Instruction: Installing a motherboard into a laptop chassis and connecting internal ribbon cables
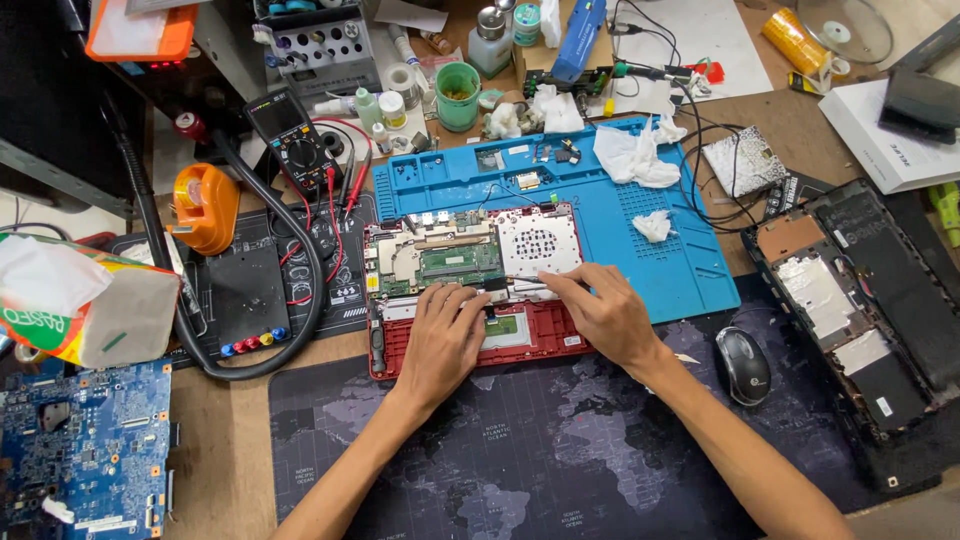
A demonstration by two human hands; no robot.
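Beneath both hands lies the opened red plastic laptop base [470, 290], left hand [440, 340] pressing flat, right hand [600, 315] pinching a thin tool [525, 279], blue mat's [690, 270] edge just beyond.

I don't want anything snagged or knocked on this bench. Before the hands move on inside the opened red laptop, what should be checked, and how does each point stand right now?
1. Left hand steadies the opened red laptop base: ok.
2. Right hand grip on a thin tool: cannot tell, too small.
3. Green circuit board uncovered: ok.
4. Laptop base fully on the blue silicone work mat: not ok, it overhangs the front edge.
5. Black computer mouse away from the right forearm: not ok, close beside it.
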